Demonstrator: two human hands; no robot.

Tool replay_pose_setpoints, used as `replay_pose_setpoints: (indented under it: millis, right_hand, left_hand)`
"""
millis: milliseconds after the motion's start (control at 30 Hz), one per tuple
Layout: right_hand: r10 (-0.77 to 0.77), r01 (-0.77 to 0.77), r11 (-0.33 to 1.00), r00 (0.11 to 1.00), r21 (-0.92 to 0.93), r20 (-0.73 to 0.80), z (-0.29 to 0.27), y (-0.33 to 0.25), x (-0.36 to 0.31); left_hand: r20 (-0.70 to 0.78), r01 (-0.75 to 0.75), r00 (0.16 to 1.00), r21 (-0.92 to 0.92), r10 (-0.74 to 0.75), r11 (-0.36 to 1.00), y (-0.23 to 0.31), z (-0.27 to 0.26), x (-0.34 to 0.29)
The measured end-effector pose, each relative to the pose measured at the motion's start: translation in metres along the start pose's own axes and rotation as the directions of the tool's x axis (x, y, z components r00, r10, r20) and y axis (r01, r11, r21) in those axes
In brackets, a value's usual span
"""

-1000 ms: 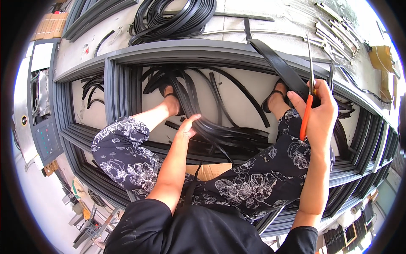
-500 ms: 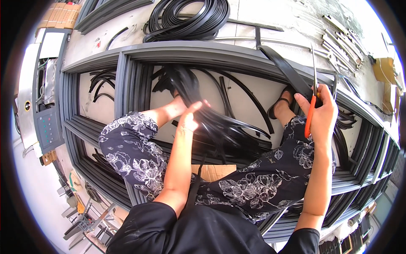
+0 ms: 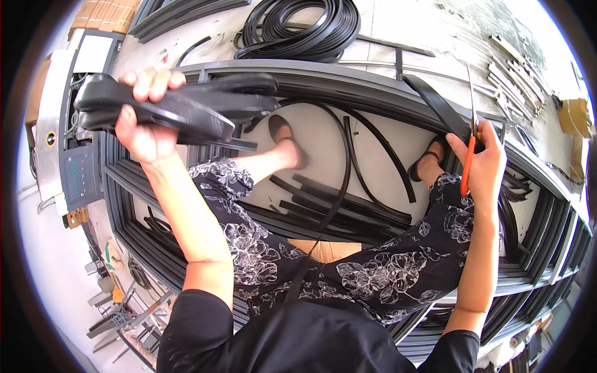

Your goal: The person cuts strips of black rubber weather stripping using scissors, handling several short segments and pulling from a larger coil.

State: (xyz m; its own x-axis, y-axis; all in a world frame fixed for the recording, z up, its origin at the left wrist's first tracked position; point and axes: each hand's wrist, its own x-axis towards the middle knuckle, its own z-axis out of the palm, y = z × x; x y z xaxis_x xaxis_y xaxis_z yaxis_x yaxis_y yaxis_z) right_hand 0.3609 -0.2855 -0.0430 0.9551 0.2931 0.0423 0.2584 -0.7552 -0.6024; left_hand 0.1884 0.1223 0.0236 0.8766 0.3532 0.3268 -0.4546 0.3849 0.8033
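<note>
Since half a second ago, the left hand (image 3: 144, 121) has risen from between the knees to the upper left, fingers now closed around a thick bundle of flat black rubber sealing strips (image 3: 186, 105) — bent and overlapping, glossy, their ends pointing right above the dark grey metal window frame (image 3: 348, 74). The right hand (image 3: 484, 163) stays put at the right, gripping orange-handled scissors (image 3: 467, 152) upright beside a wide black rubber strip (image 3: 435, 105). Loose black strips (image 3: 339, 205) lie between the person's sandalled feet.
</note>
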Motion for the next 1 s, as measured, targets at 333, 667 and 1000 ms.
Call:
replay_pose_setpoints:
  millis: [333,667,1000]
  right_hand:
    - [-0.015,0.017,1.000,0.998,-0.019,0.061,0.007,-0.016,0.005]
    - [0.016,-0.012,0.999,0.994,-0.039,0.105,0.010,-0.021,0.009]
    - [-0.025,0.027,0.999,0.998,-0.022,0.061,0.011,-0.024,0.022]
  left_hand:
    - [-0.233,0.051,0.970,-0.080,-0.068,0.995,-0.004,-0.014,-0.009]
    - [-0.337,0.366,0.843,-0.213,-0.420,0.906,-0.115,-0.003,-0.035]
    - [-0.240,0.022,0.971,0.120,0.008,0.992,0.011,0.004,0.016]
